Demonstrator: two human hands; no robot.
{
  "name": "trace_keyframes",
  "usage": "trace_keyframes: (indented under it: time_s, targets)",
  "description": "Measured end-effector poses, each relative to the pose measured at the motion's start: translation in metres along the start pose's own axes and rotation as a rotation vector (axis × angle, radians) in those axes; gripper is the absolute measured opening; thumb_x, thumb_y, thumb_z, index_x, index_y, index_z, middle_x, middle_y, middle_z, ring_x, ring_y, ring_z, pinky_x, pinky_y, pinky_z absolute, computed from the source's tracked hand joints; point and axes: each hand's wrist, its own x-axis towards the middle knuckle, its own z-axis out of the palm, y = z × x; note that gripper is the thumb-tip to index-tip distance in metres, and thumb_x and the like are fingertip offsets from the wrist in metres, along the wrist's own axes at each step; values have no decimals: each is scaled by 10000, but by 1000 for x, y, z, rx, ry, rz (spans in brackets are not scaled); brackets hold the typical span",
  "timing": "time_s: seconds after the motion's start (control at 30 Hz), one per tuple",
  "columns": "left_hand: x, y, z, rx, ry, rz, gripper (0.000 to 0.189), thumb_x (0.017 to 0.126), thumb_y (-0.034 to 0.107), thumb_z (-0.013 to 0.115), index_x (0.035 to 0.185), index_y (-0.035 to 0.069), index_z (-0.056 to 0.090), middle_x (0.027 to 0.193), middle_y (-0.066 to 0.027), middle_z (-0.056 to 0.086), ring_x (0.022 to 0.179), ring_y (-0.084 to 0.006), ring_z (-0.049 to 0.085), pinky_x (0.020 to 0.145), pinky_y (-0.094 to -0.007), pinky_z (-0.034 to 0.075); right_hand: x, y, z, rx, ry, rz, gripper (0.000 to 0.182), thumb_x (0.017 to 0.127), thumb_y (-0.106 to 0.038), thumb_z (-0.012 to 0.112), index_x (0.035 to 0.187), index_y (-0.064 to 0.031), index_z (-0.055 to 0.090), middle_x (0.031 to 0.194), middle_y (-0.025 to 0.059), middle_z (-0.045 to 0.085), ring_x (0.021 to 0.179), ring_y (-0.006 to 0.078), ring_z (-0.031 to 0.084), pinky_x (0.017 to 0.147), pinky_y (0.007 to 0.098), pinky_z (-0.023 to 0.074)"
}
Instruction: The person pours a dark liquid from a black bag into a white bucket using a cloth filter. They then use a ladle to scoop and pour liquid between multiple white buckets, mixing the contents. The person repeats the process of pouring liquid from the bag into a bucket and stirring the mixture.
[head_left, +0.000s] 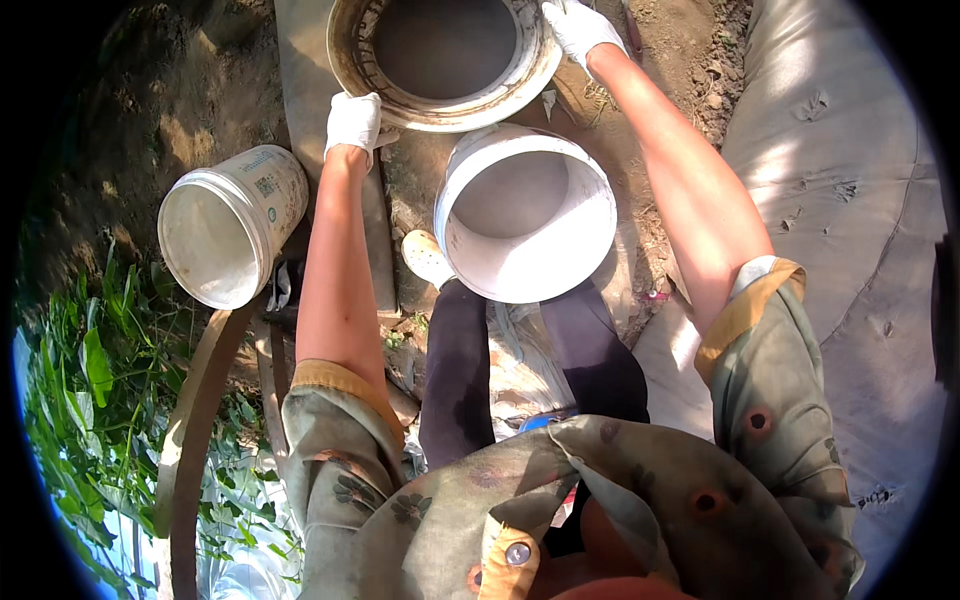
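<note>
My left hand (354, 124), in a white glove, is closed on the lower left rim of a wide round tub (341, 45) with a stained rim and greyish contents. On the tub's right rim, my gloved right hand (581, 34) has its grip, partly cut off by the picture's top edge. Below the tub, close to its rim, a white plastic bucket (577, 217) stands between my legs, with a smooth grey surface inside. Another white bucket (281, 184), bearing printing, lies tilted to the left of my left forearm, its mouth towards me.
Leafy green plants (97, 367) and a curved beam (187, 427) are at the lower left. A grey sheet (840, 187) covers the ground on the right. One yellow clog (425, 256) shows beside the bucket. A dark-handled tool (633, 34) lies near my right hand.
</note>
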Motion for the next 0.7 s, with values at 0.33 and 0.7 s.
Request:
trace_keyframes:
  time_s: [0.33,0.7]
  targets:
    - [0,14,22,385,350,240,297,800,180,504,1031,-6,527,948,-201,609,896,-341,589,786,-361,452,-2,42,-2,-28,-3,7,439,823,-359,378,1073,-21,506,1082,235,558,1001,367,541,861,430,413]
    - [-4,-14,0,-259,112,149,237,830,32,485,1064,33,446,960,-120,571,791,-236,617,651,-387,562,-8,6,0,-273,0,-57,423,833,-365,421,1071,-22,485,1065,227,559,971,379,550,835,435,434]
